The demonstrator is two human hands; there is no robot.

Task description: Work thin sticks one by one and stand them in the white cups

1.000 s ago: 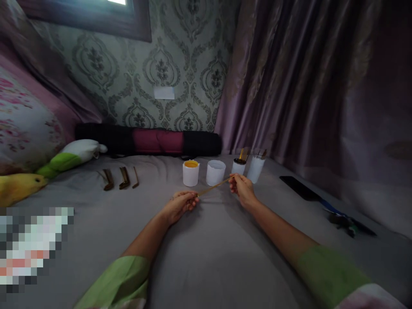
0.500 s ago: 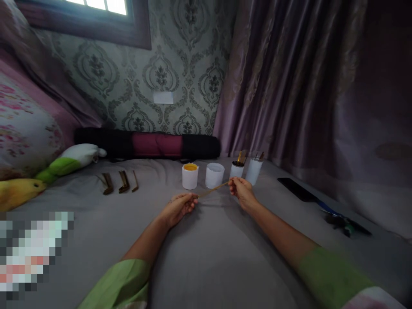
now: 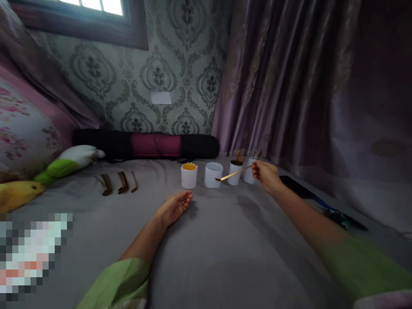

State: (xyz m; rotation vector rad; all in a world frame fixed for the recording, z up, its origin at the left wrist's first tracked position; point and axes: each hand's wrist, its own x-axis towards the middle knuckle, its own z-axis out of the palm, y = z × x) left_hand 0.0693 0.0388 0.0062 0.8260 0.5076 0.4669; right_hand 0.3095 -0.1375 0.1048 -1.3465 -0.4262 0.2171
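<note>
A thin paintbrush (image 3: pixel 236 172) is pinched by its handle end in my right hand (image 3: pixel 267 175), with its dark tip pointing left. The brush is held in the air, passing in front of a white cup (image 3: pixel 213 180) and a white container (image 3: pixel 235 177) with brushes in it. Partly behind my right fingers stands another white container (image 3: pixel 249 175) of brushes. My left hand (image 3: pixel 175 208) rests on the grey sheet, loosely curled and open, with nothing visible in it. Just beyond it is a white cup (image 3: pixel 189 179) with yellow inside.
Several dark, bent brush-like pieces (image 3: pixel 122 182) lie in a row at the left. A black and maroon rolled bag (image 3: pixel 156 145) lies along the wall. Plush toys (image 3: pixel 77 156) are at far left. A flat black object (image 3: pixel 298 187) with a blue strap lies at right.
My left hand has let go of the brush. My right hand has carried it right and slightly up, away from the left hand, which has barely moved.
</note>
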